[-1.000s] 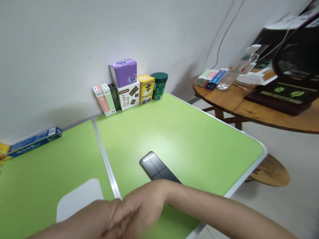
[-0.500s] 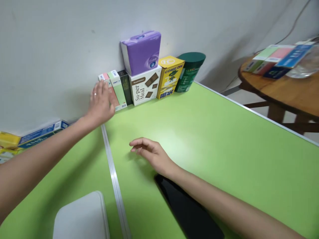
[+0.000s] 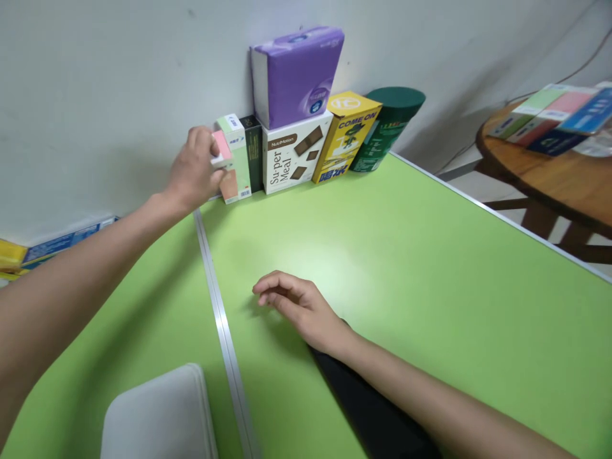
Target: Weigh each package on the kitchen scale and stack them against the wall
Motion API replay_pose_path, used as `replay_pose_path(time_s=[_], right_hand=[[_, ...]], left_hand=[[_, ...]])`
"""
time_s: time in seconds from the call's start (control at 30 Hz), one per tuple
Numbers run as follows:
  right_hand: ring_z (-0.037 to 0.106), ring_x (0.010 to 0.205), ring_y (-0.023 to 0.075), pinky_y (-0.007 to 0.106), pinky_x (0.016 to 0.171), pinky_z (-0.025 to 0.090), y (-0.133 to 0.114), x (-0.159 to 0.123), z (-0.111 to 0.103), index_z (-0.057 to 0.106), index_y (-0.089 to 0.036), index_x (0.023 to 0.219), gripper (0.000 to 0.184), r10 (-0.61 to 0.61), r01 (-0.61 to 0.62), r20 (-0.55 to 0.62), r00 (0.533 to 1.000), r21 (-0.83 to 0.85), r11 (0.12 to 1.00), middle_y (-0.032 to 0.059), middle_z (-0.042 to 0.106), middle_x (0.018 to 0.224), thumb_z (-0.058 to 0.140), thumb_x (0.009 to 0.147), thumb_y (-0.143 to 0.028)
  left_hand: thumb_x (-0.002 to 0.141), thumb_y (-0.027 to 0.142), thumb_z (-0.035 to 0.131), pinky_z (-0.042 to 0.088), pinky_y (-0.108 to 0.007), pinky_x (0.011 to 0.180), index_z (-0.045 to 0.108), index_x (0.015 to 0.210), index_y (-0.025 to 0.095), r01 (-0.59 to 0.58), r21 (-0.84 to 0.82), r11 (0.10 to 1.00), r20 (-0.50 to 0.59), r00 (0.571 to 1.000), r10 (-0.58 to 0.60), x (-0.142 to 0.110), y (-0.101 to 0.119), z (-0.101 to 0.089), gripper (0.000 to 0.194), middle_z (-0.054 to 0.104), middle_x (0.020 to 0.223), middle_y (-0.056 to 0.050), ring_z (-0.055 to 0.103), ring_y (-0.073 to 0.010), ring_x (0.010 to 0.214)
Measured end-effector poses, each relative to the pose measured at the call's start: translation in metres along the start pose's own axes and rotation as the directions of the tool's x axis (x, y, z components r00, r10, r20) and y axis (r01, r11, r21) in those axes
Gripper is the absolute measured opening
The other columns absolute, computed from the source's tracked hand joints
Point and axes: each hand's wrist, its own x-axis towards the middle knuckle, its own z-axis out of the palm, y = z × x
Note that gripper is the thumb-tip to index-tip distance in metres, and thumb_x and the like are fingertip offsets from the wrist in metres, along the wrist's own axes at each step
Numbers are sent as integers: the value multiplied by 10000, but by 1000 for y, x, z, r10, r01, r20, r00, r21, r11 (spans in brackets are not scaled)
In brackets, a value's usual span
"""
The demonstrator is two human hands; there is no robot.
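At the left end of the row by the wall, my left hand (image 3: pixel 194 162) is closed around a small pink-and-white box (image 3: pixel 222 145), its fingers and thumb covering part of it. Right beside that box stands a green-and-white box (image 3: pixel 240 162), then a dark narrow box (image 3: pixel 255 153). My right hand (image 3: pixel 301 306) hovers above the green table (image 3: pixel 406 268), fingers loosely bent and thumb apart, holding nothing. Under its wrist lies a flat black object (image 3: pixel 368 401), partly hidden by the forearm.
Further along stand a white Su-per Meal box (image 3: pixel 291 159) under a purple tissue pack (image 3: pixel 303 80), a yellow carton (image 3: pixel 342 143) and a green tub (image 3: pixel 387 131). A white case (image 3: pixel 157 414) lies in front. More boxes sit on a round wooden table (image 3: pixel 574 175) at right.
My left hand has gone from flat fingers against the pink-and-white box to a grip on it. The view has shifted slightly. My right hand stays nearly the same.
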Motion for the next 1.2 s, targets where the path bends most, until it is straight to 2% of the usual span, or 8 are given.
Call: replay_pose_path(time_s=[0.2,0.3,0.4,0.53,0.67,0.83,1.03,1.2], right_hand=[[593,798,132,330,739,494,1,-10,17,546,-215,1068,264,-8,8,-44,999,-11,1000,51,574,1013,554,806,-249],[560,971,187,338,720,511,0,-21,23,336,-247,1326,678,73,-81,-86,994,-98,992,130,399,1309,652,729,-293],[534,1040,229,378,790,505,-8,-38,31,208,-263,1413,945,135,-124,33,990,-236,964,155,315,1411,751,641,-313],[569,940,217,366,787,489,-22,-57,53,510,-231,1210,574,121,30,286,950,-472,881,86,573,1165,726,678,-251],[583,920,224,359,764,495,-27,-67,80,539,-250,1173,498,34,212,359,933,-624,752,84,596,1117,676,697,-202],[575,1025,292,452,844,491,-18,-70,105,506,-236,1252,547,49,295,410,911,-730,616,118,582,1175,660,729,-279],[594,980,254,446,844,513,-18,-75,97,316,-287,1384,700,130,232,359,924,-799,554,138,404,1362,638,767,-368],[611,862,232,419,795,528,-19,-76,81,284,-268,1381,654,204,174,326,923,-827,534,104,604,1008,583,810,-375]], left_hand=[[646,216,685,374,-447,1005,371,1230,169,135,-21,991,76,988,-133,-53,21,-46,665,403,1234,-86,437,-285,1182],[680,364,648,414,-466,966,436,1217,203,201,-109,973,220,960,-174,-118,24,-87,600,481,1193,-70,510,-284,1107],[661,456,662,499,-413,871,439,1205,266,395,-374,839,429,876,-221,-197,16,-116,618,577,1171,-59,568,-288,1071],[673,407,676,518,-364,875,382,1231,315,552,-484,679,499,812,-303,-294,1,-128,637,551,1238,-67,557,-273,1120],[697,356,676,424,-377,1015,418,1168,302,505,-399,765,417,843,-339,-358,-15,-125,539,488,1259,-66,470,-251,1216],[752,370,620,337,-443,1071,390,1239,258,454,-234,860,400,851,-341,-399,-31,-113,550,434,1324,-95,387,-274,1275],[707,381,652,222,-474,1120,110,1433,226,425,-119,897,426,838,-340,-423,-45,-115,919,229,1479,-131,172,-295,1383],[733,381,624,350,-406,1038,241,1400,247,500,-196,843,456,808,-373,-429,-53,-128,781,427,1348,-107,414,-260,1245]])
